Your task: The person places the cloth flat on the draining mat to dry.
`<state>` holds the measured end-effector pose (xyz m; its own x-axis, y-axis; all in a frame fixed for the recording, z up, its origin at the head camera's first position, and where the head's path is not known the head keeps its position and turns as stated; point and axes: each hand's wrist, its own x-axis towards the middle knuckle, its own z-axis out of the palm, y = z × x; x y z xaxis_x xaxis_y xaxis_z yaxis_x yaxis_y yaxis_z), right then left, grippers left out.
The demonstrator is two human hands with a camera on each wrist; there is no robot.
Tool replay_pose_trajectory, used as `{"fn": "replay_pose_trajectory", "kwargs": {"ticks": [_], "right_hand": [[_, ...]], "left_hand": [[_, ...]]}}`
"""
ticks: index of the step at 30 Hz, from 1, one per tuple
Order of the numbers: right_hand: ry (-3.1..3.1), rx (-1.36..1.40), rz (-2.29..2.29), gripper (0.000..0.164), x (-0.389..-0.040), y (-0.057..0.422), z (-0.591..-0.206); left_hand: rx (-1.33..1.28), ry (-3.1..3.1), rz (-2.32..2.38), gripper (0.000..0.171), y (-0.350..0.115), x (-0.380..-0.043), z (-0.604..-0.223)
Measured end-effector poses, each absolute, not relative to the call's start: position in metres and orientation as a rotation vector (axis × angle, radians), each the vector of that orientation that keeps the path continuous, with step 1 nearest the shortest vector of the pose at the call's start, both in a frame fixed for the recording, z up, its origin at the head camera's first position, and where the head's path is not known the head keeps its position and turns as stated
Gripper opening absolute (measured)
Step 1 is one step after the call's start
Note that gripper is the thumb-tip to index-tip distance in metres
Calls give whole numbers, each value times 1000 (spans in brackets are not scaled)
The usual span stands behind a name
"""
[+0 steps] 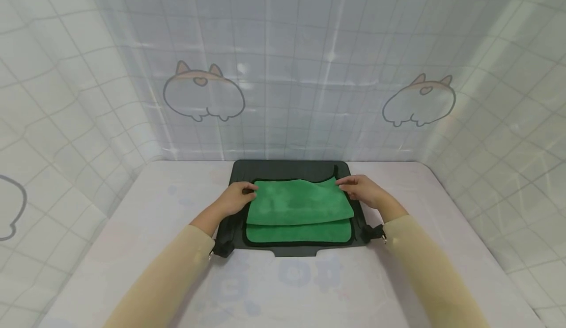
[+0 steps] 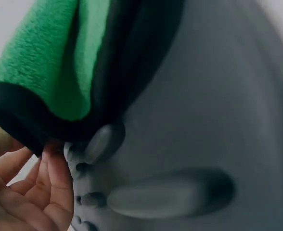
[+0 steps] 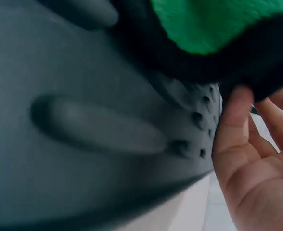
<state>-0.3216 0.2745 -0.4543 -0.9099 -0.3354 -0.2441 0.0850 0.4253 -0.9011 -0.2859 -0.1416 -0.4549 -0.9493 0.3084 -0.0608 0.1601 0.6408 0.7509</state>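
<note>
A green towel [image 1: 296, 200] with black edging lies partly folded on a dark grey board [image 1: 287, 168]; its upper layer stops short of the near edge of the lower one. At the towel's far left corner, my left hand [image 1: 236, 198] pinches the black edging, and the left wrist view shows the thumb and fingers around that green cloth [image 2: 35, 48]. My right hand [image 1: 362, 190] pinches the far right corner. In the right wrist view the black edging [image 3: 266, 53] sits between fingertip and thumb. Raised oval ridges [image 2: 170, 192] mark the board's surface.
The board rests on a pale patterned table cover [image 1: 177, 269]. Behind it rises a white grid-patterned curtain [image 1: 292, 97] with cartoon drawings, and similar sheets stand on both sides. A short tab [image 1: 295, 252] juts from the board's near edge.
</note>
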Motion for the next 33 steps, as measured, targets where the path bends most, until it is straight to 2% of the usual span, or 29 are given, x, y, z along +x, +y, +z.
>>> {"fn": "replay_pose_trajectory", "kwargs": {"ticks": [9,22,33], "right_hand": [[2529,-231,-1414,37,-329,270,-447],[2628,-135,-1434,43,-347,259,-431],[2610,-143,-1505,45,-356,250,-438]], "left_hand": [[332,2821,1202,28,-143,-299,-447],[294,2926,1243,36,-133,-322,-437],[284,2938,1222,41,-129,-333,-445]]}}
